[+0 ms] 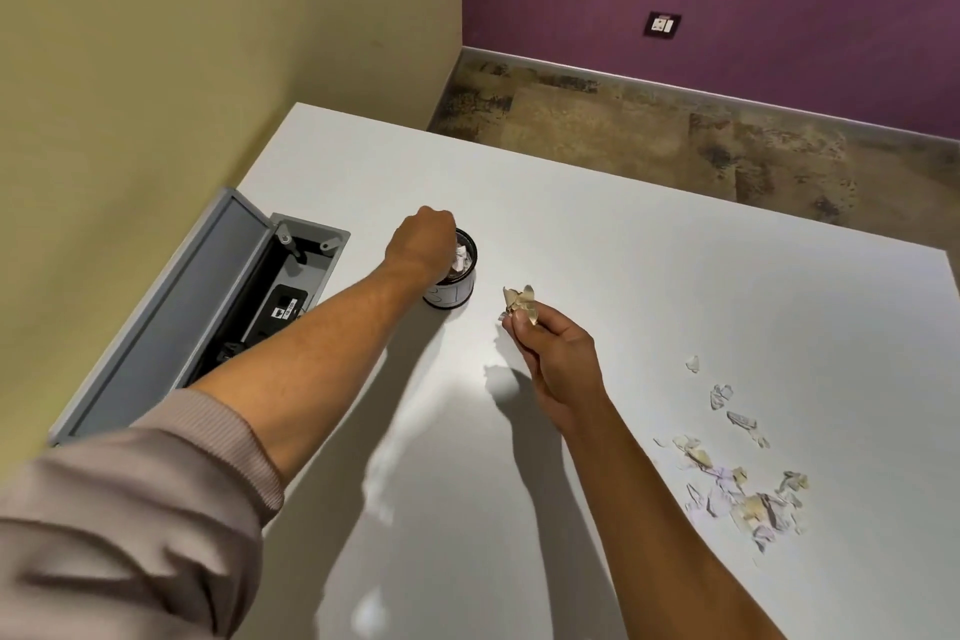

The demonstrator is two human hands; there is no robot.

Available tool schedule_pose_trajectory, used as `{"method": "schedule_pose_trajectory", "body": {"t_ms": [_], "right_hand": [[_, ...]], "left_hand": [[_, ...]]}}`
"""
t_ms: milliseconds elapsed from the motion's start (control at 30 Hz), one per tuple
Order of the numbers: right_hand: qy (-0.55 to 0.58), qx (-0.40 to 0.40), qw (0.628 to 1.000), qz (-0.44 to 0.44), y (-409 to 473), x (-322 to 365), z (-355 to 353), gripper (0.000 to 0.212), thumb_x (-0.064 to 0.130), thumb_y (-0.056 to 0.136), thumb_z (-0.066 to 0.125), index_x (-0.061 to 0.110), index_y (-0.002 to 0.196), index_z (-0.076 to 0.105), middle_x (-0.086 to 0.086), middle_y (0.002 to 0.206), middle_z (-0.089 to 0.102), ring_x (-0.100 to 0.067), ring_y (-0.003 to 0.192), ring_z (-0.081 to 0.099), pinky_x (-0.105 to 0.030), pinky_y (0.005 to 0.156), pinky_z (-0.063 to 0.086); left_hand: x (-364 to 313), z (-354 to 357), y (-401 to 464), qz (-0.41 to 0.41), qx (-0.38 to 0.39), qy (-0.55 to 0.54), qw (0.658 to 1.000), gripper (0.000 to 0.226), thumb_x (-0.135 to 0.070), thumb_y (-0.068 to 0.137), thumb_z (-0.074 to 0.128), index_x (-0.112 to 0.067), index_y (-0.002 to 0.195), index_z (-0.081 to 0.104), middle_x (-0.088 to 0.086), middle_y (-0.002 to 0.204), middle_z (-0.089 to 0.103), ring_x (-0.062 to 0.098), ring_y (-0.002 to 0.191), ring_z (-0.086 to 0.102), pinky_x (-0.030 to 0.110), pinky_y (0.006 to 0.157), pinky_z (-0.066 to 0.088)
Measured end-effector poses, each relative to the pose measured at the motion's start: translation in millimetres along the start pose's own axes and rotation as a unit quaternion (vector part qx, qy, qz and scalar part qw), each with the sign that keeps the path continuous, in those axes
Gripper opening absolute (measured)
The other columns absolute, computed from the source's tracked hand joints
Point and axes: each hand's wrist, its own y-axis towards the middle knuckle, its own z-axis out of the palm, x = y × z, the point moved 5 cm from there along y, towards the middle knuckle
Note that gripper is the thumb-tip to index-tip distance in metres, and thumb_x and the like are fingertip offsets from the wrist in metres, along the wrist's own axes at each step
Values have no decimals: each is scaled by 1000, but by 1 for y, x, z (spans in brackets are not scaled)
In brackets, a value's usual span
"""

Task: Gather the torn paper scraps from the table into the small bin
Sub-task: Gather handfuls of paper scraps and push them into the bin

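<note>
Small bin (451, 287) sits under left hand (421, 244), fingers curled over its mouth; whether they hold anything, can't tell. Right hand (556, 353) pinches a wad of scraps (521, 303) beside it. Scrap pile (737, 483) lies well behind right fingers. Step: mid-deposit. Next: drop wad in, return for pile.

The tabletop (649, 276) is smooth and white with a soft sheen, catching glare near its middle. Torn paper scraps (737, 483) at four o'clock look thin, crumpled and matt. The small bin (452, 294) has a glossy dark rim. At nine o'clock a grey hatch lid (171, 322) looks like painted metal. The sleeve (130, 509) is ribbed cloth.
</note>
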Motion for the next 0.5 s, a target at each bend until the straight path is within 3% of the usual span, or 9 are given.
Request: {"method": "schedule_pose_trajectory", "body": {"t_ms": [100, 200, 500], "right_hand": [[-4, 6, 1000, 5, 5, -3, -5, 17, 1, 85, 68, 14, 81, 78, -10, 105, 74, -18, 109, 66, -25, 96, 51], [-13, 5, 1000, 7, 8, -6, -10, 15, 2, 83, 70, 14, 84, 79, -8, 99, 75, -18, 100, 68, -21, 89, 54], [-8, 21, 1000, 10, 6, -11, -16, 18, 1, 82, 70, 17, 83, 79, -7, 95, 76, -18, 98, 68, -20, 87, 54]], "left_hand": [[-13, 12, 11, 38, 20, 62, 997, 24, 0, 87, 53, 1, 109, 61, 18, 112, 59, 38, 100, 62, 35, 66, 43], [-16, 27, 17, 50, 45, 87, 994, 24, 0, 89, 51, 0, 111, 61, 17, 114, 59, 36, 102, 62, 34, 68, 43], [-6, 17, 21, 42, 33, 37, 998, 28, -1, 85, 56, -3, 112, 62, 18, 113, 55, 38, 99, 59, 37, 69, 46]]}}
